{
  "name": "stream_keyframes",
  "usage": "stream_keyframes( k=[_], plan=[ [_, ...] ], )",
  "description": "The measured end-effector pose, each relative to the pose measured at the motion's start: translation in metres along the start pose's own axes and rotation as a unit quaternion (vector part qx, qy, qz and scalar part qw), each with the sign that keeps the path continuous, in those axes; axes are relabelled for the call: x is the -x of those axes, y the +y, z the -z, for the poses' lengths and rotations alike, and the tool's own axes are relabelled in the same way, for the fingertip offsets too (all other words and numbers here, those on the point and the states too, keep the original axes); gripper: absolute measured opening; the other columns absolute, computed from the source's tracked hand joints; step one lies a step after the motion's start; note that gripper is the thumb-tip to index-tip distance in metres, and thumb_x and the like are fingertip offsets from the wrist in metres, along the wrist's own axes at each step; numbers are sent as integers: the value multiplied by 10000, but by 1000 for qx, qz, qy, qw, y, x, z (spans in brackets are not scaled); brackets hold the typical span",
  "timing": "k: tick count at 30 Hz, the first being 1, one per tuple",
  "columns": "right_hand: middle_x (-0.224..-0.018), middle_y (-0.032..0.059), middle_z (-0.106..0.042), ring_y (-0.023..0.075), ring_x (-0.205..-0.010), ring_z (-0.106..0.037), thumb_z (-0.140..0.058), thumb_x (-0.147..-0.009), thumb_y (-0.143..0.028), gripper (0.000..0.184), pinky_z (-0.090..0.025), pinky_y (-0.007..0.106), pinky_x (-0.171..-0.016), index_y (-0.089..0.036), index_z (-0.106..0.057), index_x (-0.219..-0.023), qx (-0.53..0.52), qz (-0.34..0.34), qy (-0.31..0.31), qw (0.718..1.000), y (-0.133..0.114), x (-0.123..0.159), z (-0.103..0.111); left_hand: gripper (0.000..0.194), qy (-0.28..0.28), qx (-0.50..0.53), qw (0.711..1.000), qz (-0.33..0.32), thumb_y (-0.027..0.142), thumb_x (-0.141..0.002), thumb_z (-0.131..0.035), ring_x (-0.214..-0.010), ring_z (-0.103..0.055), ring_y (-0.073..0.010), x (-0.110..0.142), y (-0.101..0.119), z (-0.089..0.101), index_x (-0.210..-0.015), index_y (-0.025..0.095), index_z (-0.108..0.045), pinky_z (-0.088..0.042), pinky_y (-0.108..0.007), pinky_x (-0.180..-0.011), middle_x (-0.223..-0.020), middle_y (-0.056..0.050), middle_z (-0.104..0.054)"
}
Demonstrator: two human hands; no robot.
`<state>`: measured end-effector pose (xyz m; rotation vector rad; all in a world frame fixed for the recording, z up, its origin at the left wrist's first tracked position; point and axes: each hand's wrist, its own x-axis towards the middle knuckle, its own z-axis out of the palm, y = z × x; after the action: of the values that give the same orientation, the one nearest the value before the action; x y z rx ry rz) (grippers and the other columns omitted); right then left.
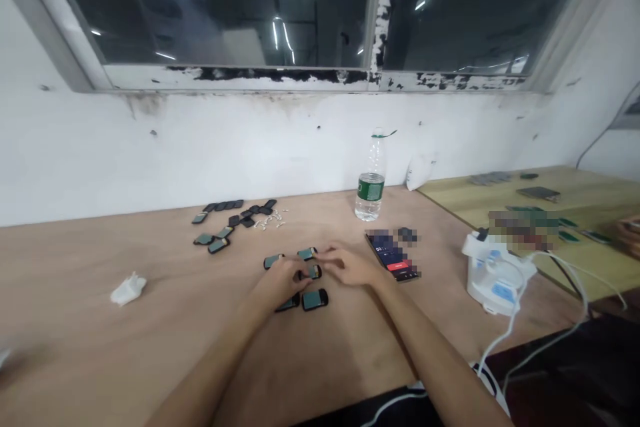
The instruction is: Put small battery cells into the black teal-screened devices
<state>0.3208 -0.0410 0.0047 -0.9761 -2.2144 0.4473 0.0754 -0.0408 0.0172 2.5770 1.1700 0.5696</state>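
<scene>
Several small black cases with green boards in them lie on the brown table before me. My left hand [284, 278] has its fingers bent on the left end of the middle case [315, 271], partly covering it. My right hand [350, 264] comes in from the right, its fingertips drawn together beside the upper case [307, 253]; any tiny part between them is too small to make out. Another case [273, 261] lies just beyond my left hand. Nearer me are a fully visible case [315, 299] and one [289, 302] partly under my left wrist.
Farther back lie more black cases [247, 215] and small white pieces [270, 219]. A water bottle [369, 193] stands by the wall. To the right are a phone [393, 257] and a white device [493, 277] with cables. Crumpled white material [129, 288] lies left. Another person's hand [629, 235] shows far right.
</scene>
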Motion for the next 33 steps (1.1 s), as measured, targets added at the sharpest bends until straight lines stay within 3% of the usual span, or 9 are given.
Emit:
stream_keyframes(
  k=[4, 8, 11, 15, 19, 24, 28, 31, 33],
  plan=[
    [-1196, 116, -669, 251, -1144, -607, -513, -825, -2, 511, -472, 418, -1081, -191, -716, -1254, 57, -80, 116, 988, 24, 7, 27, 183, 11, 33, 999, 12, 384, -885, -712, -866, -687, -214, 6, -7, 8, -1015, 255, -711, -523, -300, -780, -1004, -17, -739],
    [-1284, 132, -641, 299, -1226, -545, -609, -740, -23, 587, -435, 476, -1108, -182, -679, -1301, 106, -111, 69, 986, 40, 16, 32, 233, 53, 72, 996, 12, 443, -974, -574, -895, -681, -206, 18, -23, 32, -977, 238, -685, -530, -293, -782, -962, -26, -724],
    [-1266, 117, -652, 313, -1249, -518, -651, -779, -83, 443, -407, 511, -1110, -207, -726, -1197, 113, -117, 41, 986, 41, 16, 26, 271, 57, 58, 997, 11, 438, -957, -575, -797, -668, -198, 30, -37, 45, -864, 214, -696, -524, -287, -720, -864, -27, -714],
    [-1228, 114, -666, 318, -1246, -510, -696, -810, -130, 260, -377, 542, -1116, -210, -763, -1048, 99, -121, 39, 987, 41, 15, 21, 245, 37, 31, 999, 13, 435, -925, -625, -739, -661, -192, 43, -48, 47, -985, 227, -740, -518, -269, -634, -883, -31, -722],
    [-1210, 107, -664, 311, -1228, -513, -737, -785, -129, 215, -389, 536, -1102, -213, -762, -981, 78, -107, 44, 990, 41, 14, 20, 244, 36, 5, 999, -9, 429, -950, -602, -882, -679, -216, 49, -54, 41, -946, 237, -752, -566, -308, -754, -1026, -59, -707],
    [-1132, 97, -692, 293, -1185, -553, -716, -745, -53, 292, -425, 488, -1085, -203, -752, -992, 56, -63, 50, 995, 30, 10, 18, 202, 35, 12, 999, -17, 401, -945, -624, -1000, -677, -246, 52, -57, 35, -915, 227, -723, -567, -366, -890, -1089, -64, -706],
    [-1035, 80, -742, 235, -975, -655, -630, -733, 21, 364, -528, 364, -902, -183, -757, -1006, 0, -70, 36, 997, 21, 7, 15, 203, 24, 14, 999, -16, 404, -951, -625, -980, -688, -242, 53, -56, 34, -912, 220, -700, -569, -360, -861, -1045, -60, -723],
    [-954, 58, -766, 184, -812, -678, -592, -764, 19, 338, -540, 296, -780, -184, -771, -966, -36, -82, 14, 996, 17, 6, 12, 210, 23, 16, 1000, -11, 405, -957, -620, -936, -697, -229, 54, -55, 34, -909, 216, -696, -574, -343, -819, -1010, -61, -731],
    [-943, 56, -771, 181, -802, -684, -603, -793, -13, 290, -543, 291, -767, -189, -777, -945, -40, -81, 10, 996, 15, 6, 11, 216, 26, 20, 999, -10, 417, -945, -638, -953, -699, -235, 54, -54, 34, -901, 215, -704, -579, -352, -836, -1030, -68, -738]
  ],
)
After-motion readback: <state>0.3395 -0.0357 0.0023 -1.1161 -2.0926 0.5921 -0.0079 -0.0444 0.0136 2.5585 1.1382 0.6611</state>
